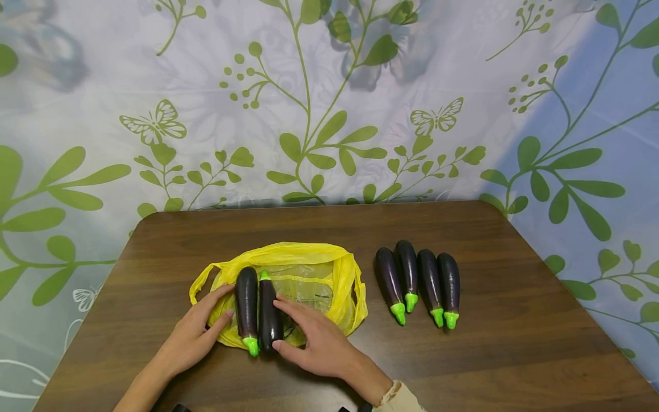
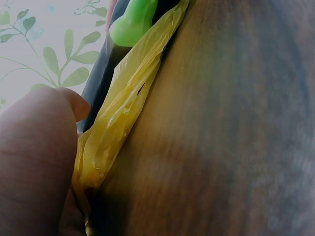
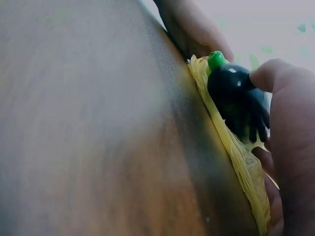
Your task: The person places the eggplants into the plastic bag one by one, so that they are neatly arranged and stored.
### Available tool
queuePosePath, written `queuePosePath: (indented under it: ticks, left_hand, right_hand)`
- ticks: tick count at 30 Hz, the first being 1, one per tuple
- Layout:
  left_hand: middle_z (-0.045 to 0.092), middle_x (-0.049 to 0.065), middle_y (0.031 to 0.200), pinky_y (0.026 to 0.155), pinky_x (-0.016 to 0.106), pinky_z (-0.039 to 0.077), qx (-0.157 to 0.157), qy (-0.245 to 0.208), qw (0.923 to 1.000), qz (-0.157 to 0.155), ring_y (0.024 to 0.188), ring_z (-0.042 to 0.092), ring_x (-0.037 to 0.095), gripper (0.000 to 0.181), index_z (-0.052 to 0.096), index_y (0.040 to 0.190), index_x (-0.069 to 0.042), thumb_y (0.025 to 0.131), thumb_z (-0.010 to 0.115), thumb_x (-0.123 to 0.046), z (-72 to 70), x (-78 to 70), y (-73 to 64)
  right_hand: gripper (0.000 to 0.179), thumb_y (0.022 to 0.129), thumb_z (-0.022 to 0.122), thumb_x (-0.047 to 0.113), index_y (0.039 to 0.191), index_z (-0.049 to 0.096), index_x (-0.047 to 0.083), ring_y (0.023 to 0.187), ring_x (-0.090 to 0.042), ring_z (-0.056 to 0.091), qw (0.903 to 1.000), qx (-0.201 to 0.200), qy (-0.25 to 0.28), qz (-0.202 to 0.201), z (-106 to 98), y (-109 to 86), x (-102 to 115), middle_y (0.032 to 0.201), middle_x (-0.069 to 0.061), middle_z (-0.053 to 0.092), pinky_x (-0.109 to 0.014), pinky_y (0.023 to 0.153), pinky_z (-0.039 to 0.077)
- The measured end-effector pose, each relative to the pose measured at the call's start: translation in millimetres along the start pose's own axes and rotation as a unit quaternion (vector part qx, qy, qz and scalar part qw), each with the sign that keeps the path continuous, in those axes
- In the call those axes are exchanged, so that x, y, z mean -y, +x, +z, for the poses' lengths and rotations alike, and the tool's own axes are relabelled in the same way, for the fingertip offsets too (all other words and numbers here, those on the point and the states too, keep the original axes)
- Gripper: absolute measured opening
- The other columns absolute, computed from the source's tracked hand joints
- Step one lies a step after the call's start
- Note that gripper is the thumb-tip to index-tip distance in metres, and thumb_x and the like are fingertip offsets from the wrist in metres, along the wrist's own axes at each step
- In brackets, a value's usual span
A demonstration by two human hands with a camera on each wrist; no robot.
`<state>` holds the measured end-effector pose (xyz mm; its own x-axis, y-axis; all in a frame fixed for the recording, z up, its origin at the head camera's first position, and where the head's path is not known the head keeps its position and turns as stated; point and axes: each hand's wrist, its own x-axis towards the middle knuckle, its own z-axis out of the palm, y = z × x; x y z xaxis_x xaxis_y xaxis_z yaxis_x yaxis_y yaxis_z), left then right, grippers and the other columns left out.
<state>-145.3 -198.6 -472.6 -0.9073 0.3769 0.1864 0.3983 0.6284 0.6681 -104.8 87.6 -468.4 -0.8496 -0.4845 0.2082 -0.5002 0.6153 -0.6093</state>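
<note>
Two dark purple eggplants lie side by side on a yellow plastic bag (image 1: 347,269). The left eggplant (image 1: 247,303) has its green stem end toward me; the right eggplant (image 1: 269,315) points its stem away. My left hand (image 1: 193,332) is at the left eggplant's outer side, fingers extended and thumb apart. On the other side, my right hand (image 1: 321,340) touches the right eggplant with fingertips and thumb. In the right wrist view, that thumb (image 3: 268,73) rests on the rounded end of the eggplant (image 3: 229,88). The left wrist view shows the bag's yellow edge (image 2: 123,98) beside the left thumb.
Several more eggplants (image 1: 427,280) lie in a row right of the bag, green stems toward me. The bag's handle loop (image 1: 198,286) spreads out at the left. Behind the brown wooden table (image 1: 494,366) hangs a leaf-patterned cloth (image 1: 206,143).
</note>
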Motion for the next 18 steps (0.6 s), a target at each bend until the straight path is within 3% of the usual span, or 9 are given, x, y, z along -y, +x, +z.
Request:
queuePosePath:
  ticks: [11,18]
  left_hand:
    - [0.049,0.015,0.155,0.107,0.066,0.038,0.000,-0.005,1.0000,-0.002,0.143,0.043,0.044,0.052,0.043,0.156,-0.015,0.108,0.055,-0.030,0.3,0.2,-0.3]
    - [0.044,0.015,0.158,0.107,0.067,0.038,0.001,-0.010,0.9999,-0.007,0.144,0.041,0.045,0.057,0.035,0.160,-0.017,0.109,0.053,-0.032,0.1,-0.2,-0.3]
  right_hand:
    - [0.055,0.100,0.061,0.055,0.146,0.053,0.026,0.135,-0.015,0.055,0.9992,-0.039,0.004,0.014,6.3,5.8,-2.1,0.151,0.006,0.055,-0.038,0.107,0.050]
    - [0.054,0.100,0.063,0.052,0.147,0.054,0.027,0.135,-0.015,0.056,0.9994,-0.034,0.001,0.009,6.4,7.4,-1.8,0.149,0.007,0.057,-0.039,0.109,0.049]
